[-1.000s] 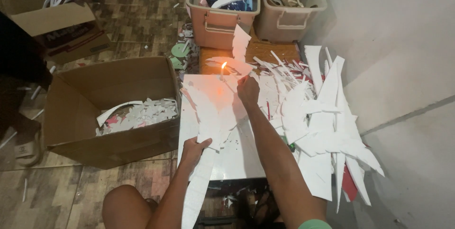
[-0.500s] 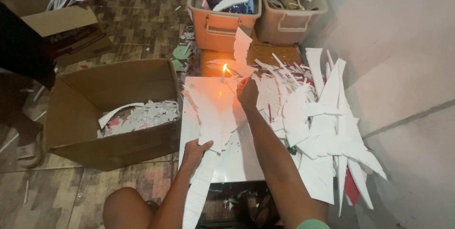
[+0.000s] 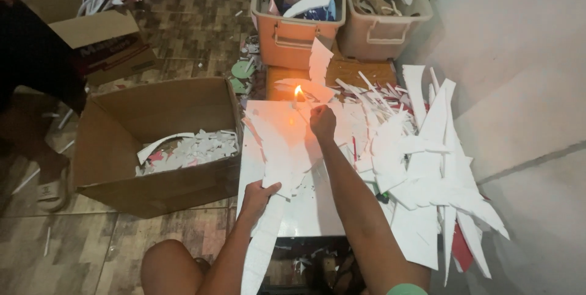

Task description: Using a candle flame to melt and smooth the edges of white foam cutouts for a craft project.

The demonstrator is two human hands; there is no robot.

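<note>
While a low white table (image 3: 317,215) carries most of the clutter, the largest thing beside it is an open brown cardboard box (image 3: 152,142), standing just off the table's left edge with white offcuts lying in its bottom. Along the table's right edge and spilling over it lies a heap of long, pointed white foam-sheet scraps (image 3: 427,173). Beyond the far edge stand an orange plastic tub (image 3: 293,38) and a beige plastic tub (image 3: 378,35), both filled with mixed items. A ragged white foam sheet (image 3: 278,148) lies from the far left corner towards the near edge. The left hand (image 3: 259,194) grips this sheet's lower end, thumb on top and fingers curled under. The right hand (image 3: 322,121) is closed in a fist, fingers pressed together, near the far edge; what it pinches cannot be told. Just beside it burns a small lit white candle (image 3: 297,96).
</note>
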